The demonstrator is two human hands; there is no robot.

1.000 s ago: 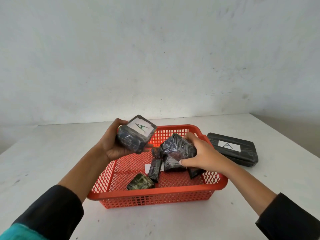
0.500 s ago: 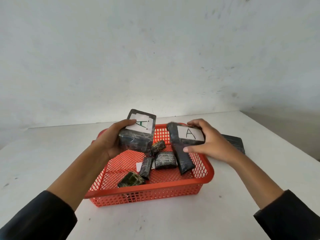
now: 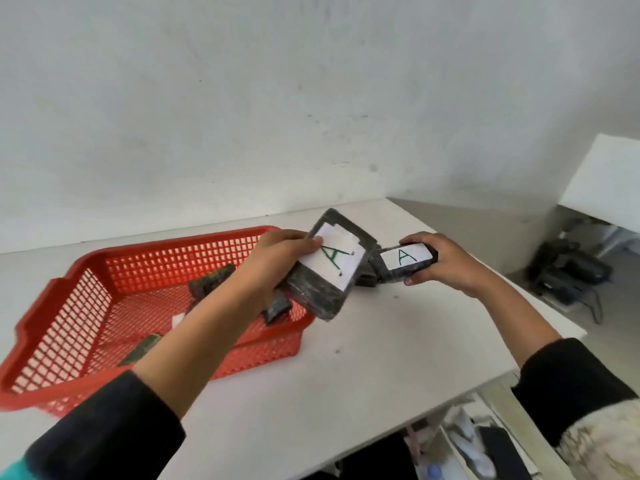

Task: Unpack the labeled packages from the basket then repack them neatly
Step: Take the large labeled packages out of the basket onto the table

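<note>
The fingers (image 3: 304, 241) of the left hand (image 3: 277, 261) curl over the top edge of a large black package (image 3: 322, 289), with the thumb hidden behind it, so the hand grips it firmly. This package is a thick block wrapped in dark plastic. Its broad face is tilted up toward the camera and carries a white paper label (image 3: 334, 259) with a green letter A. The long axis runs diagonally, from the upper left corner near the fingertips down to the lower right corner, which hangs just past the right rim of the basket (image 3: 62, 341).

The fingers (image 3: 414, 240) of the right hand (image 3: 440, 265) wrap around a smaller black package (image 3: 405, 263), thumb below and fingers above, clenched on it. Its label, also a green A on white, faces the camera. Its long axis lies nearly level, running left to right, and its left end points at the large package, almost touching it. It is held just above the white table (image 3: 381, 368), to the right of the basket. Another dark object sits partly hidden behind and below the 2 held packages.

The red mesh basket rests on the table at left. Inside it lie several small dark packages (image 3: 211, 284), some hidden by the left forearm. Both arms wear black sleeves (image 3: 104, 431).
</note>
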